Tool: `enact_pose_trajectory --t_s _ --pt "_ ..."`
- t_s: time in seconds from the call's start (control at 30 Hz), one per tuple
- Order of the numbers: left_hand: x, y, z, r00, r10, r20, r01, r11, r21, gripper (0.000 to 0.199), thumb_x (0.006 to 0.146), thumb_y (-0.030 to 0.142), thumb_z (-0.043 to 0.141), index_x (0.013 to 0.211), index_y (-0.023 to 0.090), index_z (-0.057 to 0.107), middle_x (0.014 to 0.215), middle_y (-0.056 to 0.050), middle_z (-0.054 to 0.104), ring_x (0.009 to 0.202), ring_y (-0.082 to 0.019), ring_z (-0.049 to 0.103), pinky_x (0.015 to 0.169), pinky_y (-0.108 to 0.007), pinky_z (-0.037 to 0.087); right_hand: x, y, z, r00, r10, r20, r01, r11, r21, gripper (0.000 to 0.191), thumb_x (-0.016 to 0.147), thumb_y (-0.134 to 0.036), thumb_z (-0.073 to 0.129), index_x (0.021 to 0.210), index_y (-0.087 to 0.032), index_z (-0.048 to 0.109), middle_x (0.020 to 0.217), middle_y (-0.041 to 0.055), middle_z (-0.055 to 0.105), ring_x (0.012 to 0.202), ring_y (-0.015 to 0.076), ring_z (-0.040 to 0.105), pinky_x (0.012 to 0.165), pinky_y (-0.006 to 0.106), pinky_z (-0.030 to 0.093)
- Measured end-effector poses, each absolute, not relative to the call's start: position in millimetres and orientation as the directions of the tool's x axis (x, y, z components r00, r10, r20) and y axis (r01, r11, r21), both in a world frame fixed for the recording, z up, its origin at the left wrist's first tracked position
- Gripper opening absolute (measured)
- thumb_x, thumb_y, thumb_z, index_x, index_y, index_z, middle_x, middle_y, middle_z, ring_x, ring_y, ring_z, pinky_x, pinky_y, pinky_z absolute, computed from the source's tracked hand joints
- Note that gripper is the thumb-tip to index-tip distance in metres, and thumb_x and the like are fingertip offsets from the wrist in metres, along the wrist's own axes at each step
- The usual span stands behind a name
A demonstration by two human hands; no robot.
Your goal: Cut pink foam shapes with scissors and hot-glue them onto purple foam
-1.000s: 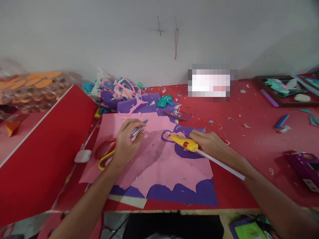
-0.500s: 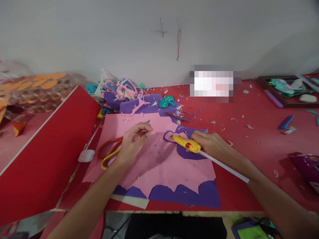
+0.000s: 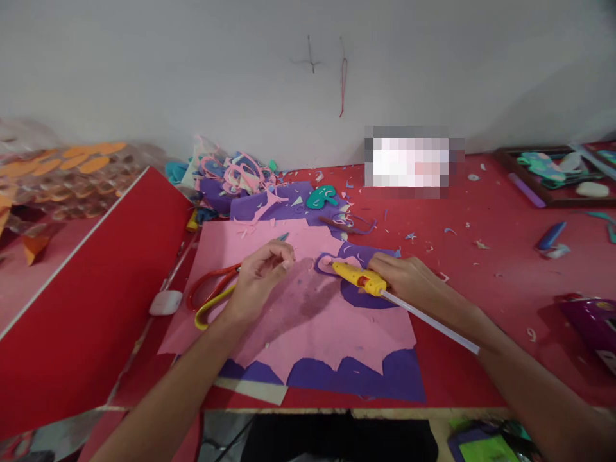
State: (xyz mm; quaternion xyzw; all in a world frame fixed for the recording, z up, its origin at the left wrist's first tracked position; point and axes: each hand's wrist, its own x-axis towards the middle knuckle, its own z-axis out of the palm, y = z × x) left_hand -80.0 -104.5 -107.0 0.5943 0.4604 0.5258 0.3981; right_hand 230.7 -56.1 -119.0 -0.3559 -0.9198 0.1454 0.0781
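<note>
My right hand (image 3: 407, 276) is closed around a yellow glue gun (image 3: 353, 274), with a long clear glue stick (image 3: 428, 321) jutting from its back. The nozzle meets or hovers just over a small pink piece (image 3: 325, 262) set on a purple cut-out (image 3: 321, 267). To the left, my left hand (image 3: 262, 273) has its fingers curled and thumb and fingertips together; anything between them is too small to make out. Partly under that hand lie scissors with red and yellow handles (image 3: 212, 289). Beneath everything spreads a jagged-edged pink sheet (image 3: 308, 333) over a purple sheet (image 3: 404, 378).
Pink and purple scraps (image 3: 245, 173) are heaped at the back, near a teal cut-out (image 3: 321, 197). A red board (image 3: 106, 289) leans at left beside a white case (image 3: 166, 303). At right are a framed tray (image 3: 553, 202), a blue marker (image 3: 552, 236) and a purple packet (image 3: 590, 327).
My left hand's fingers have drawn closer together, narrowing the gap by the thumb. The glue gun stays at nearly the same spot on the small pink piece.
</note>
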Motion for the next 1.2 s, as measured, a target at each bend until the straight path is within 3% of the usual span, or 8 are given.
enact_pose_trajectory --t_s 0.13,0.27,0.37,0.47,0.6,0.73,0.97,1.2 --pt "-78.1 -107.1 -102.1 0.074 0.965 0.251 0.212 -0.261 0.942 0.017 0.096 0.031 0.065 0.085 0.019 0.059 0.087 -0.001 0.056 0.083 -0.015 0.053 0.079 -0.03 0.044 229.7 -57.2 -114.8 -0.74 0.671 0.052 0.623 0.712 -0.324 0.011 0.101 -0.026 0.055 0.091 -0.021 0.054 0.089 0.0026 0.066 0.065 0.0144 0.059 0.055 0.028 0.02" --pt "-77.1 -107.6 -106.4 0.121 0.95 0.287 0.417 -0.311 0.854 0.024 0.103 0.031 0.053 0.083 0.019 0.058 0.081 0.0 0.058 0.078 -0.015 0.054 0.075 -0.031 0.045 228.5 -58.4 -111.1 -0.745 0.666 0.049 0.619 0.716 -0.323 0.007 0.1 -0.023 0.055 0.093 -0.02 0.055 0.091 0.0032 0.067 0.066 0.0149 0.061 0.055 0.027 0.021" --pt "-78.5 -104.3 -113.9 0.201 0.902 0.382 0.629 -0.417 0.656 0.022 0.102 0.03 0.052 0.085 0.02 0.061 0.086 -0.002 0.064 0.084 -0.017 0.058 0.081 -0.035 0.048 227.6 -58.9 -109.8 -0.751 0.658 0.057 0.611 0.725 -0.317 0.002 0.098 -0.021 0.056 0.096 -0.02 0.057 0.093 0.0037 0.068 0.069 0.0157 0.063 0.055 0.027 0.022" --pt "-81.3 -98.6 -120.0 0.403 0.824 0.398 0.758 -0.544 0.36 0.017 0.101 0.028 0.054 0.107 0.022 0.068 0.109 -0.006 0.07 0.104 -0.023 0.062 0.097 -0.044 0.048 227.5 -59.2 -108.9 -0.757 0.65 0.067 0.603 0.735 -0.31 0.004 0.097 -0.019 0.057 0.1 -0.02 0.058 0.096 0.0048 0.07 0.073 0.0167 0.064 0.056 0.027 0.024" --pt "-80.8 -93.1 -120.6 0.535 0.791 0.296 0.787 -0.595 0.167 0.04 0.101 0.031 0.053 0.141 0.029 0.059 0.146 -0.009 0.059 0.136 -0.03 0.051 0.117 -0.055 0.036 228.8 -58.7 -108.6 -0.769 0.637 0.064 0.592 0.746 -0.305 0.012 0.095 -0.016 0.058 0.106 -0.02 0.059 0.1 0.0059 0.072 0.079 0.0178 0.065 0.057 0.026 0.025" --pt "-76.5 -92.5 -116.7 0.575 0.79 0.212 0.786 -0.605 0.125 0.046 0.102 0.039 0.052 0.148 0.034 0.053 0.158 -0.005 0.049 0.147 -0.032 0.041 0.126 -0.061 0.021 229.7 -57.8 -109.7 -0.774 0.631 0.06 0.589 0.75 -0.301 0.016 0.093 -0.013 0.059 0.107 -0.02 0.06 0.102 0.0059 0.072 0.081 0.0182 0.066 0.057 0.026 0.026" --pt "-74.8 -95.9 -117.9 0.561 0.807 0.186 0.792 -0.588 0.162 0.049 0.101 0.045 0.054 0.149 0.037 0.051 0.161 -0.004 0.047 0.151 -0.031 0.038 0.128 -0.063 0.015 228.5 -57.5 -108.8 -0.774 0.631 0.057 0.589 0.75 -0.302 0.017 0.092 -0.012 0.06 0.107 -0.021 0.06 0.1 0.0053 0.072 0.081 0.0184 0.067 0.057 0.027 0.026" --pt "-66.1 -100.3 -118.2 0.557 0.81 0.184 0.8 -0.583 0.143 0.053 0.1 0.053 0.054 0.148 0.029 0.052 0.159 -0.009 0.049 0.15 -0.033 0.039 0.128 -0.065 0.012 229.0 -57.9 -110.1 -0.773 0.631 0.06 0.59 0.751 -0.297 0.017 0.093 -0.012 0.059 0.108 -0.02 0.06 0.1 0.0054 0.072 0.082 0.0183 0.067 0.057 0.026 0.025"
